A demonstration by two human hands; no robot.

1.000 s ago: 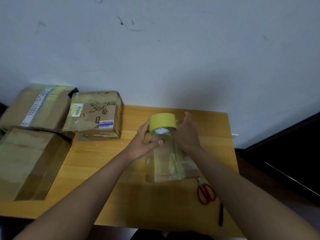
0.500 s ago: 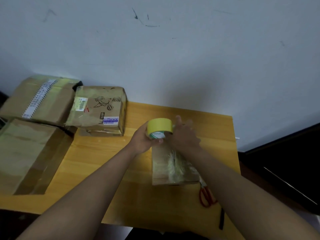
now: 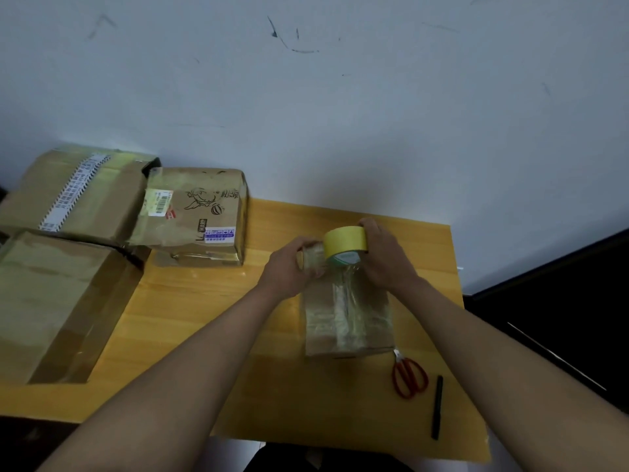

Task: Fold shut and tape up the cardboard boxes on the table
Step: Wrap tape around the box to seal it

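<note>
A small flat cardboard box, closed and covered in shiny clear tape, lies on the wooden table in front of me. Above its far end my right hand grips a yellow roll of tape. My left hand pinches the pulled-out clear strip of tape just left of the roll. The strip runs between both hands, over the box's far edge.
Red-handled scissors and a black pen lie right of the box near the table's front. Three bigger taped boxes sit at the left: a printed box, a labelled box and a large box. A white wall stands behind.
The roll has passed from my left hand to my right hand. My left hand now pinches a strip of tape drawn out to the left.
</note>
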